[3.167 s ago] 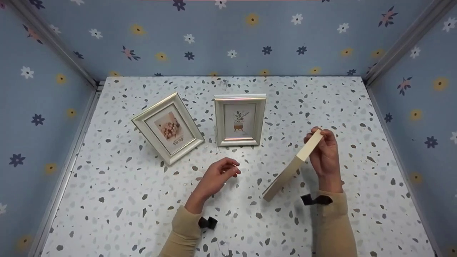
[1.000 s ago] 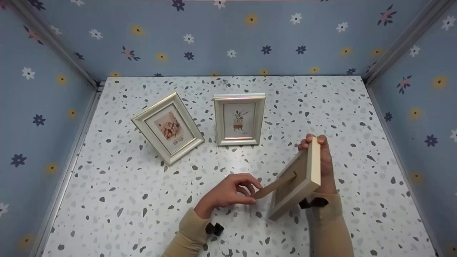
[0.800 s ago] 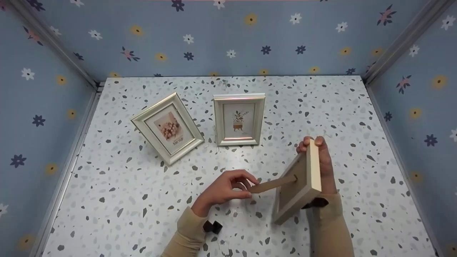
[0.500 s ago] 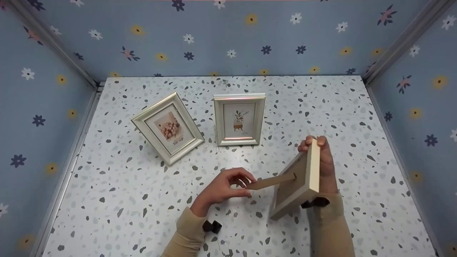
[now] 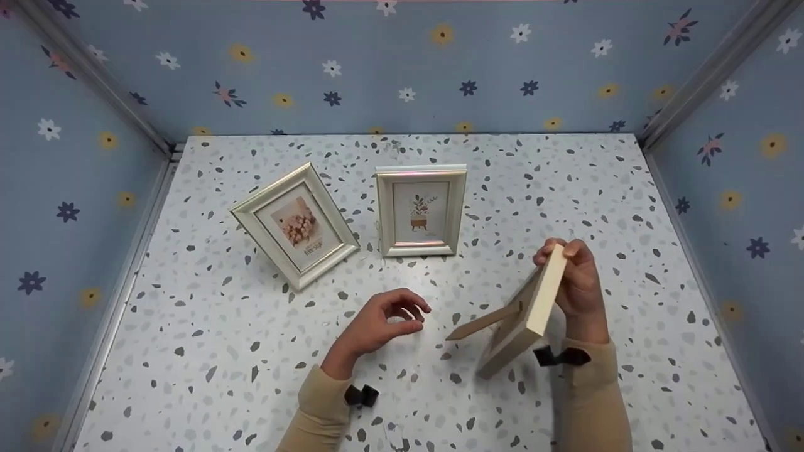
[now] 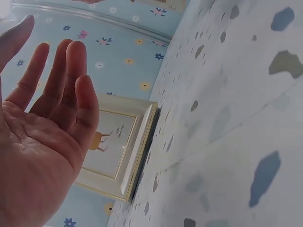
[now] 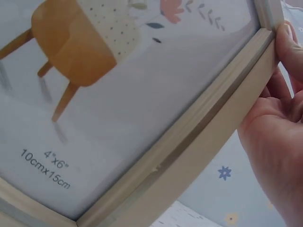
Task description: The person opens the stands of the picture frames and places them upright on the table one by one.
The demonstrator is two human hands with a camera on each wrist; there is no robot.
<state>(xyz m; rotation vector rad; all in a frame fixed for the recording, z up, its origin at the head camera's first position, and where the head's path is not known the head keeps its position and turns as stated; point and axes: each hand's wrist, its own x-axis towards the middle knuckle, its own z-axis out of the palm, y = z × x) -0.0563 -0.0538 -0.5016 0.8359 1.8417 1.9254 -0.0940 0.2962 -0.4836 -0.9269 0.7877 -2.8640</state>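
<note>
My right hand [image 5: 583,292] grips a cream picture frame [image 5: 545,292] by its upper end, thumb on one side and fingers on the other. That frame is tilted, with its back turned to the left and its easel leg [image 5: 482,324] swung out. In the right wrist view its front carries a potted-plant print [image 7: 75,47] marked 4"x6". Left of the leg, my left hand [image 5: 377,323] hovers apart from it with fingers loosely bent and nothing in them. The left wrist view shows the left palm [image 6: 38,161] bare.
Two more picture frames stand on the speckled table [image 5: 264,376]: a plant-print frame [image 5: 388,220] at the back middle and a flower-print frame [image 5: 264,248], turned at an angle, to its left. Blue flowered walls [image 5: 377,63] enclose the back and sides.
The easel leg was folded out from the frame's back between the earlier frames. My left hand has since let go of the leg and drawn left; the right hand has turned the frame slightly.
</note>
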